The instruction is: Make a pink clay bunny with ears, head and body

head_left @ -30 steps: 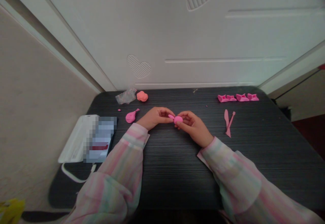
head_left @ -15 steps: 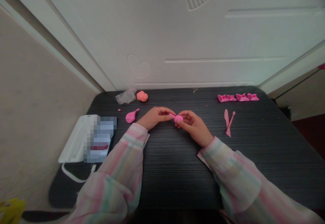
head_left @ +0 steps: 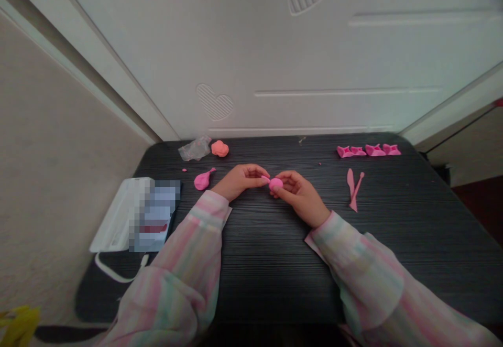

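Both hands meet over the middle of a dark ribbed table [head_left: 275,263]. My right hand [head_left: 301,196] pinches a small round lump of pink clay [head_left: 275,183] between thumb and fingers. My left hand [head_left: 243,180] is closed on a thin pink piece that touches the lump's left side; what the piece is I cannot make out. Both wrists rest on the tabletop. Striped pastel sleeves cover both arms.
A pink teardrop clay piece [head_left: 203,180] lies left of my hands. An orange clay lump [head_left: 220,149] and a clear wrapper [head_left: 194,150] sit at the back. Two pink modelling tools [head_left: 354,188] and a row of pink moulds [head_left: 368,151] lie right. A white case [head_left: 129,215] sits left.
The pink lump and my fingers have shifted slightly up and right between the earlier frames and now. Everything else on the table is unchanged.
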Demonstrator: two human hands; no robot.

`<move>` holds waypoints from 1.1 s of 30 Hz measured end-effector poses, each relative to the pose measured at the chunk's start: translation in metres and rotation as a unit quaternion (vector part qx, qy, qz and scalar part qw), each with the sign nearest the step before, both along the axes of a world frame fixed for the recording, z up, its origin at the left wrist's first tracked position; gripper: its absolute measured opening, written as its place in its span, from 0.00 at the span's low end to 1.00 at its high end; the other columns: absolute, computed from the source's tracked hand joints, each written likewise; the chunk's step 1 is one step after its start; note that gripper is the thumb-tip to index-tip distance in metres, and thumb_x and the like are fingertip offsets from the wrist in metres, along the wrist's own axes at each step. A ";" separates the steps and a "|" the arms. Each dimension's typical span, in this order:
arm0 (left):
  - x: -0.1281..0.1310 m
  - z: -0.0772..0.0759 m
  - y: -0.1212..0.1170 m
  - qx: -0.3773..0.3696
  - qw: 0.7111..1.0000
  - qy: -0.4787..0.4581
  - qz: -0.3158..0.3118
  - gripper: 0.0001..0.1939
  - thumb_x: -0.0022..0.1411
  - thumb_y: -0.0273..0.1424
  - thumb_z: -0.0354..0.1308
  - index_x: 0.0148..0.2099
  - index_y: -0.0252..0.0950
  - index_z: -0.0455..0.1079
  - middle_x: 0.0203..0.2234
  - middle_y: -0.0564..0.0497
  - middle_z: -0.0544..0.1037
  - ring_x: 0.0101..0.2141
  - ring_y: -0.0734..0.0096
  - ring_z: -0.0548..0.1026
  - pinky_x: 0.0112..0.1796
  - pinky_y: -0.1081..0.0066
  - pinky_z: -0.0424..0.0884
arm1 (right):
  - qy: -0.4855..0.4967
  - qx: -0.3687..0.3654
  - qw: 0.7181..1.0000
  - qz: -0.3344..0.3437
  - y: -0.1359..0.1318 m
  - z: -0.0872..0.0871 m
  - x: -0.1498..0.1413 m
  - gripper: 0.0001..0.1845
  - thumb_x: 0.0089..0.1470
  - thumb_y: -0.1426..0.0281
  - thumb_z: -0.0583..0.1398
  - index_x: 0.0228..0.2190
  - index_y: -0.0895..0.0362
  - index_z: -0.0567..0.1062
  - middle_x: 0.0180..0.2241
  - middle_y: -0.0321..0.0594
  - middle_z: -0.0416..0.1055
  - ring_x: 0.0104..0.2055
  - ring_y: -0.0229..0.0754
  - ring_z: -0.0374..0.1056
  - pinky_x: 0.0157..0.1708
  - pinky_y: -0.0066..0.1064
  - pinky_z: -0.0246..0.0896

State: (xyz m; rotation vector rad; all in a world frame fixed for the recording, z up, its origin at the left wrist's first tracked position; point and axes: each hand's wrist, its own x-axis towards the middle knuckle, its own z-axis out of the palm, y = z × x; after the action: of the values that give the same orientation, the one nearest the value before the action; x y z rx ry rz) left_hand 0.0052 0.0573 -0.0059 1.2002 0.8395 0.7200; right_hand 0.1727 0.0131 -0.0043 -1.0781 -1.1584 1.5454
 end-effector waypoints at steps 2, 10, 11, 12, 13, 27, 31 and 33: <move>0.000 0.000 0.000 0.000 1.000 0.003 -0.002 0.09 0.43 0.28 0.62 0.31 0.31 0.69 0.24 0.55 0.73 0.27 0.80 0.69 0.35 0.73 0.62 | -0.002 0.002 1.000 0.001 0.000 0.000 0.000 0.13 0.40 0.69 0.63 0.30 0.57 0.66 0.25 0.31 0.69 0.27 0.31 0.67 0.31 0.27 0.62; 0.000 0.004 0.000 -0.003 1.000 0.017 -0.021 0.09 0.43 0.29 0.62 0.30 0.31 0.70 0.24 0.55 0.74 0.27 0.79 0.70 0.35 0.73 0.62 | -0.007 0.008 1.000 0.010 0.000 -0.002 0.001 0.12 0.41 0.70 0.63 0.30 0.57 0.66 0.25 0.31 0.69 0.28 0.31 0.67 0.32 0.26 0.62; 0.000 0.004 0.000 -0.003 0.999 0.020 -0.026 0.08 0.44 0.29 0.62 0.30 0.31 0.70 0.24 0.55 0.74 0.27 0.79 0.70 0.35 0.73 0.62 | -0.008 0.009 1.000 0.010 0.000 -0.002 0.001 0.12 0.41 0.70 0.63 0.30 0.57 0.66 0.25 0.31 0.69 0.28 0.31 0.67 0.32 0.26 0.62; 0.000 0.004 0.000 -0.003 0.999 0.021 -0.030 0.08 0.44 0.29 0.62 0.30 0.31 0.70 0.24 0.55 0.74 0.28 0.79 0.70 0.35 0.73 0.62 | -0.009 0.010 1.000 0.010 0.000 -0.002 0.001 0.12 0.41 0.70 0.63 0.30 0.57 0.66 0.25 0.31 0.69 0.28 0.31 0.67 0.32 0.26 0.62; 0.000 0.003 0.000 -0.004 0.999 0.021 -0.031 0.08 0.44 0.28 0.62 0.30 0.31 0.70 0.24 0.54 0.74 0.28 0.79 0.70 0.35 0.73 0.62 | -0.011 0.011 1.000 0.010 0.000 -0.002 0.000 0.12 0.41 0.70 0.63 0.30 0.57 0.66 0.25 0.32 0.69 0.27 0.31 0.67 0.32 0.26 0.62; 0.007 0.009 -0.004 0.018 0.999 0.034 0.000 0.09 0.45 0.30 0.61 0.31 0.32 0.70 0.26 0.54 0.73 0.28 0.79 0.68 0.35 0.74 0.61 | -0.072 0.079 0.991 -0.077 0.004 -0.006 -0.003 0.15 0.41 0.63 0.62 0.28 0.54 0.62 0.27 0.33 0.69 0.30 0.34 0.68 0.33 0.29 0.63; 0.006 0.009 -0.002 0.033 0.997 0.067 0.009 0.09 0.47 0.32 0.59 0.31 0.32 0.70 0.23 0.56 0.71 0.23 0.82 0.64 0.29 0.75 0.60 | -0.156 0.127 0.977 -0.072 0.003 -0.006 0.000 0.14 0.43 0.63 0.60 0.33 0.54 0.64 0.29 0.36 0.70 0.32 0.37 0.68 0.34 0.33 0.63; 0.006 0.009 -0.002 0.038 0.996 0.076 0.014 0.09 0.48 0.33 0.58 0.30 0.32 0.70 0.22 0.56 0.70 0.22 0.82 0.63 0.28 0.76 0.58 | -0.219 0.161 0.959 -0.075 0.003 -0.004 0.003 0.14 0.43 0.65 0.61 0.34 0.55 0.67 0.32 0.39 0.70 0.35 0.40 0.67 0.38 0.36 0.61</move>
State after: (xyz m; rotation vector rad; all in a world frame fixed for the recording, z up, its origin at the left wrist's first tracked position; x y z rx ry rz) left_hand 0.0112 0.0555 0.0034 1.3273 0.9635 0.6942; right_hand 0.1762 0.0158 -0.0088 -1.2831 -1.5258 0.9785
